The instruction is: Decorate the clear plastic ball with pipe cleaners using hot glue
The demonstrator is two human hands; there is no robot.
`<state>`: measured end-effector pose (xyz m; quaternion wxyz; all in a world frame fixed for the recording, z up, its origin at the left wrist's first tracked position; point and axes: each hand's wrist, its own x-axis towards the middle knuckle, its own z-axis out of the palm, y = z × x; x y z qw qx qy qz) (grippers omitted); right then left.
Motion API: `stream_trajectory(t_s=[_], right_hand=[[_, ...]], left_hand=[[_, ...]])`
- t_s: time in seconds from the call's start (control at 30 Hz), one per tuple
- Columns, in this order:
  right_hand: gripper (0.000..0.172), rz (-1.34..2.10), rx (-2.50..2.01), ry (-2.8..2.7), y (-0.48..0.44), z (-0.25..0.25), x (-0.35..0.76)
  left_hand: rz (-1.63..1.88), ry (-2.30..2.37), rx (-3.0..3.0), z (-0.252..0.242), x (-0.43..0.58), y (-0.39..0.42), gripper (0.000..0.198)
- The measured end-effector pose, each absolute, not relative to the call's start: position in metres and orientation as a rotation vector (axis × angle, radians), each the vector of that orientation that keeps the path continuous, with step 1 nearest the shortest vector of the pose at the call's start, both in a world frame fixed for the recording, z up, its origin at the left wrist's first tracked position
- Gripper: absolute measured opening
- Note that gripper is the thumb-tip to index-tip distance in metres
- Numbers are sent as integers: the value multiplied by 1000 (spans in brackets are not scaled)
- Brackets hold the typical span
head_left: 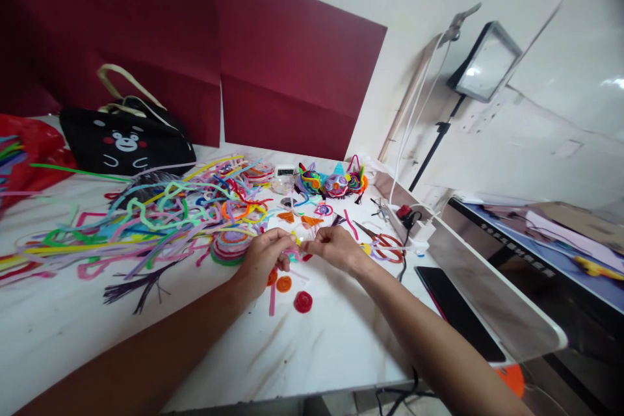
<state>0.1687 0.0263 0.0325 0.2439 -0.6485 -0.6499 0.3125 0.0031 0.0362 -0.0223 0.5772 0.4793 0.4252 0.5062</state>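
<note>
My left hand [266, 259] and my right hand [334, 248] meet over the middle of the white table [302, 351], fingertips pinched together on a small pipe-cleaner piece [298, 246], yellow and pink, too small to make out fully. Just below the hands lie a red coiled disc [303, 301], an orange coiled disc [283, 283] and a pink pipe-cleaner stick [272, 299]. A stack of coiled discs [229, 248] sits left of my left hand.
A big heap of coloured pipe cleaners [160, 218] covers the left of the table. Behind stand a black bear-face bag [124, 142], a red bag [26, 156], finished colourful figures [334, 182], scissors [383, 244], a power strip [414, 221], a black phone [455, 312].
</note>
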Motion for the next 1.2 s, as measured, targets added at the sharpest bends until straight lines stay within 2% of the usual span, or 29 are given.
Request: stream_trajectory(t_s=[0.5, 1.2], right_hand=[[36, 986, -1717, -1704, 33, 25, 169], [32, 952, -1792, -1704, 35, 23, 167]], left_hand=[[1176, 996, 1117, -22, 3, 35, 21], [1165, 985, 1088, -19, 3, 33, 21]])
